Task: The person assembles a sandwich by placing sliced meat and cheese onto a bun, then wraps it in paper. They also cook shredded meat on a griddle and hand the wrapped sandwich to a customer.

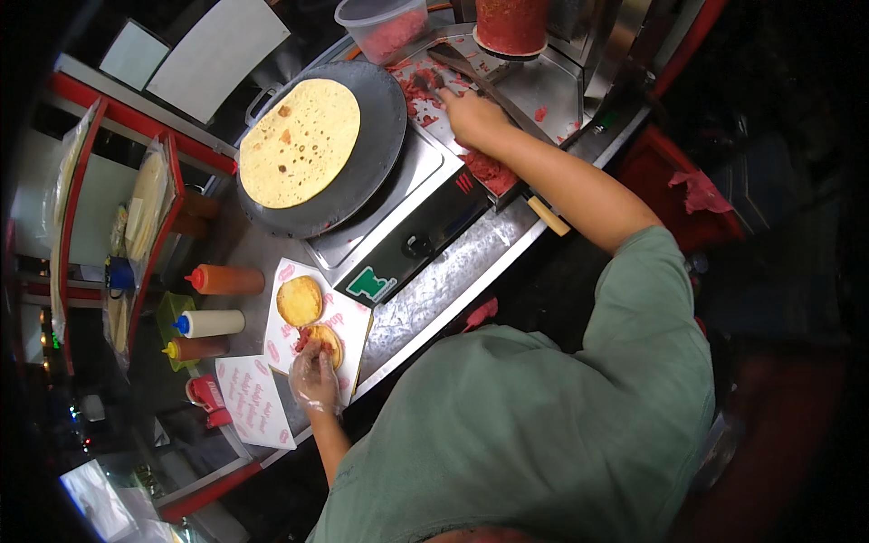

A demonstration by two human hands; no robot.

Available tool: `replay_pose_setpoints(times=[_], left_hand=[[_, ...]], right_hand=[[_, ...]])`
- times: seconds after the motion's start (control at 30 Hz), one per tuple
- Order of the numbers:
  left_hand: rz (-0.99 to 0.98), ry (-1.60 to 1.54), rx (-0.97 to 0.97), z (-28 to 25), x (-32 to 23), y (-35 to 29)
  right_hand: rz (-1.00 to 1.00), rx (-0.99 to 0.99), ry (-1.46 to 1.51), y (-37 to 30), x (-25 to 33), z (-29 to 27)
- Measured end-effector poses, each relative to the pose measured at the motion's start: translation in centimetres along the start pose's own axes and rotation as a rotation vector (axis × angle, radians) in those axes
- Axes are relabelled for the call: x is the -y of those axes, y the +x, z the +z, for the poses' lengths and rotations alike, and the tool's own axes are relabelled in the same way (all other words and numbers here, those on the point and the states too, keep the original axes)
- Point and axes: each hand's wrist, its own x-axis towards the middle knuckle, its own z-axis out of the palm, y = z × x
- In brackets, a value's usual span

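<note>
Black griddle (pixel 387 113) bearing a flatbread (pixel 300 143), metal tray (pixel 554 89) beside it
The half-curled right hand (pixel 472 118) is over the tray, hold unclear; above white card (pixel 278 338), the gloved left hand (pixel 317 376), bunched, hold unclear, touches a bun half (pixel 335 346) with meat shreds (pixel 304 341).

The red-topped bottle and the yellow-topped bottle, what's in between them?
A blue-topped white bottle is between them, seen in the head view.
</note>
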Motion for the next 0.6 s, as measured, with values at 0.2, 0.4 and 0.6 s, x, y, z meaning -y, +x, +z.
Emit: replay_pose_setpoints(times=[0.2,0.4,0.6], left_hand=[[-0.037,0.303,-0.123,-2.1,-3.3,-2.7],[-0.162,0.109,-0.255,-2.2,0.4,-6.3],[-0.265,0.135,-0.355,-3.4,2.6,-8.8]], right_hand=[[-0.257,-0.01,-0.126,4.1,-1.5,-1.4],[-0.264,-0.129,-0.048,8.0,-0.8,2.3],[-0.273,0.005,-0.308,11.5,-1.1,2.3]])
